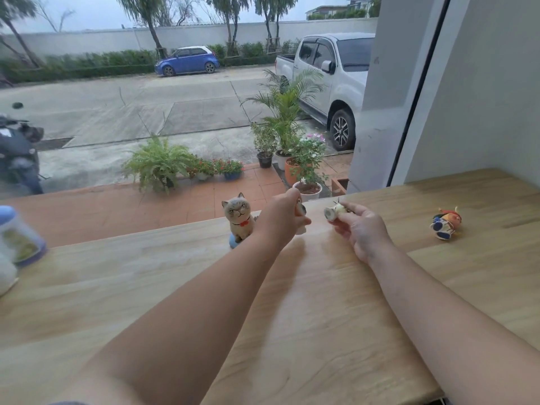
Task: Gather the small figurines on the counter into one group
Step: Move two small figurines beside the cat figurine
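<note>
A pale wooden counter (292, 302) with a visible grain runs along a big window (175, 112); its far edge meets the glass, and at the right it ends in a corner against a plain white wall (482, 97). Outside are potted plants (292, 141) on a tiled strip, a concrete yard, a blue car (187, 61) and a white pickup truck (330, 80). At the counter's left edge sits a blurred plastic container (17, 238) with a blue lid.

Both bare arms reach forward over the middle of the counter. The left hand (280, 220) has its fingers closed around a small orange and grey figurine (300, 210); only its upper part shows past the fingers, and it seems to stand roughly upright in the grip, though its facing cannot be told. Just left of that hand, touching or nearly touching the wrist, a cat figurine (239, 217) sits upright at the far edge of the counter, long axis vertical, face turned toward the camera, with a red bow at its neck and a blue ball (233, 242) at its base.

The right hand (361, 229) pinches a small whitish figurine (334, 212) between thumb and fingertips. It lies on its side in the grip, long axis roughly level, one rounded end pointing left toward the other hand. The two held figurines are near each other but apart.

Well to the right of the right hand's fingers, a colourful figurine (445, 225) in orange, blue and white lies tipped over on the counter, long axis slanting from near-left to far-right.
</note>
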`<state>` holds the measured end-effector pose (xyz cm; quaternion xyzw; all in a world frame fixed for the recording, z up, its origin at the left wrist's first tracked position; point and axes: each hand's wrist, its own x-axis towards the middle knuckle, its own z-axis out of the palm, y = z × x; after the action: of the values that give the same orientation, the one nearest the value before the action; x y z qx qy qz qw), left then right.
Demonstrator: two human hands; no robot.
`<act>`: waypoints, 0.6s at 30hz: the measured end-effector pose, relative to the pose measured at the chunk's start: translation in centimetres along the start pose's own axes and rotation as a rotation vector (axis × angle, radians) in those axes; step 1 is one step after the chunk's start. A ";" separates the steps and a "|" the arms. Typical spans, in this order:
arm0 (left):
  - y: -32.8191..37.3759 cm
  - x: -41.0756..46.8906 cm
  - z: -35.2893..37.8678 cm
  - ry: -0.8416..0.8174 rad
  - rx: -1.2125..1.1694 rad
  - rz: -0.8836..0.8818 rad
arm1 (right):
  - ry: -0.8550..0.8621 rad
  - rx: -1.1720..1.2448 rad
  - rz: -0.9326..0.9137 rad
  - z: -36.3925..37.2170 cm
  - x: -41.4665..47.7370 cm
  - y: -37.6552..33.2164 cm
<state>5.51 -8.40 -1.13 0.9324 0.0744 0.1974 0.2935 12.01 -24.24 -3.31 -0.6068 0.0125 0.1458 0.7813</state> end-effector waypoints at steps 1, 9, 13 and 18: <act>0.0 -0.2 -0.1 -0.003 0.025 0.000 | 0.022 -0.103 -0.070 0.1 0.0 0.5; -0.6 -1.7 0.2 0.020 0.112 0.008 | -0.067 -1.049 -0.867 1.3 -1.7 2.8; -0.8 -2.2 0.1 0.009 0.126 0.017 | -0.128 -1.157 -0.885 1.5 -1.8 3.3; -0.9 -2.6 -0.1 -0.051 0.164 0.017 | -0.150 -1.181 -0.876 1.4 -1.6 3.9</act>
<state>3.08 -8.27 -2.41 0.9587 0.0748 0.1695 0.2160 9.31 -22.38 -6.28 -0.8639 -0.3649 -0.1560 0.3101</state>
